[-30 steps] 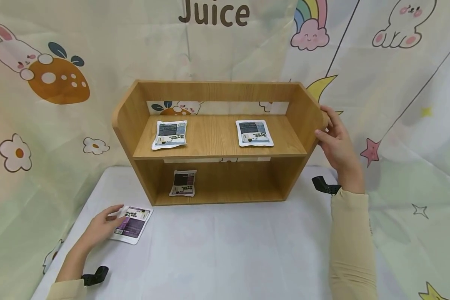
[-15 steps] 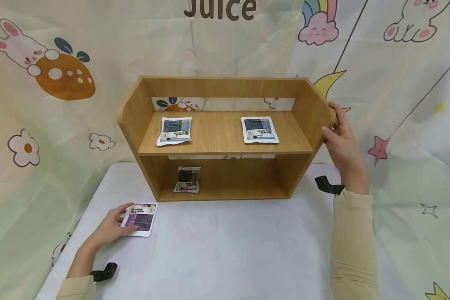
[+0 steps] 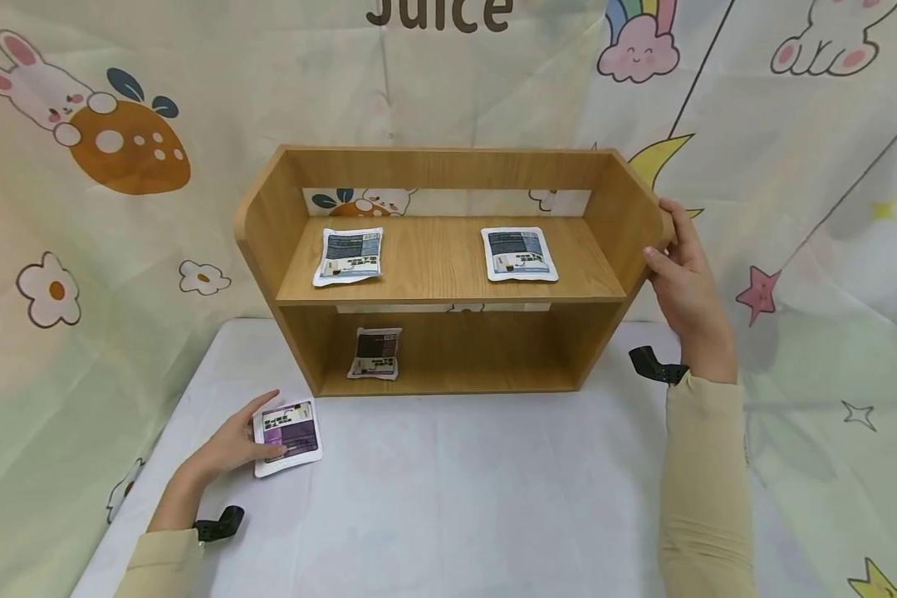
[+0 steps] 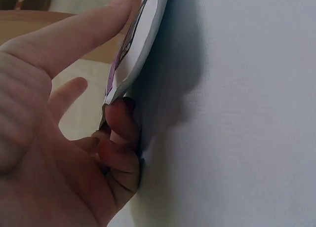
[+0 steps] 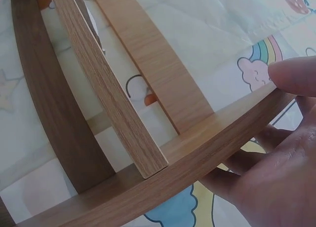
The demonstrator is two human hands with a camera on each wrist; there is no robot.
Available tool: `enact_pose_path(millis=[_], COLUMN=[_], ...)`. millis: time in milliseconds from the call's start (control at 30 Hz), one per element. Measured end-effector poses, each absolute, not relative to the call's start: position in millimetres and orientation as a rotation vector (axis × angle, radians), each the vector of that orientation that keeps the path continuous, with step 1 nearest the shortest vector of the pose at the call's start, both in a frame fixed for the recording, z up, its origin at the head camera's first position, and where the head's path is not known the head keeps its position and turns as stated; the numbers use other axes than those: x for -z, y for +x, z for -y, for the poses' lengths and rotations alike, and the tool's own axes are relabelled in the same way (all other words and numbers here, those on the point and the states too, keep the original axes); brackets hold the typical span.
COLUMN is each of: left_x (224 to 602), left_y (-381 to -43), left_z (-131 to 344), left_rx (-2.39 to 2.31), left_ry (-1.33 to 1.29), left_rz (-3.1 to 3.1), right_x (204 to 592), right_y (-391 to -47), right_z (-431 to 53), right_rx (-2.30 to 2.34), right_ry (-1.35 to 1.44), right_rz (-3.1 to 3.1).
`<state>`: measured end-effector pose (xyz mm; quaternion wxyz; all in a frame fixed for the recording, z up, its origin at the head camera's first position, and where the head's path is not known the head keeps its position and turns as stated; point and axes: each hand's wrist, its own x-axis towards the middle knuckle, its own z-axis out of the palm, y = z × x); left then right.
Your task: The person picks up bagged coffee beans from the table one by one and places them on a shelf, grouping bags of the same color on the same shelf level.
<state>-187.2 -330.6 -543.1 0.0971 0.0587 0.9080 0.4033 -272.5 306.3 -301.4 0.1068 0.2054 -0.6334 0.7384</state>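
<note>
A flat white packet with a purple label (image 3: 293,436) is in my left hand (image 3: 232,440), left of the shelf's front. In the left wrist view, the thumb (image 4: 94,27) lies along the packet's face and curled fingers (image 4: 121,123) go under its edge, which is tipped up off the cloth. My right hand (image 3: 688,286) grips the right side panel of a two-tier wooden shelf (image 3: 426,299). The right wrist view has that thumb (image 5: 294,76) on the panel's edge, the other fingers on its outer side.
Two blue-labelled packets lie on the upper tier, one at left (image 3: 349,256) and one at right (image 3: 519,254). A dark-labelled packet (image 3: 375,354) lies at left on the lower tier. A white cloth (image 3: 493,490) covers the table; a printed curtain (image 3: 433,91) hangs behind.
My left hand has taken hold of the purple-labelled packet, turned it slightly and brought it nearer the shelf's lower left corner. My right hand keeps its grip on the panel. The head view has shifted slightly.
</note>
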Motion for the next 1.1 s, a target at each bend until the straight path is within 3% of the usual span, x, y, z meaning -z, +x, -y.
enact_pose_path(millis=[500, 1100], left_x=[548, 544], left_y=[-193, -163], left_z=[317, 307], left_rx=[-1.175, -0.924], left_ry=[0.056, -0.001], left_rz=[-2.741, -2.783], right_x=[304, 307], right_y=[-279, -282], right_z=[-305, -303], right_rx=[-2.179, -2.190], right_ry=[0.637, 0.625], right_rz=[1.807, 1.775])
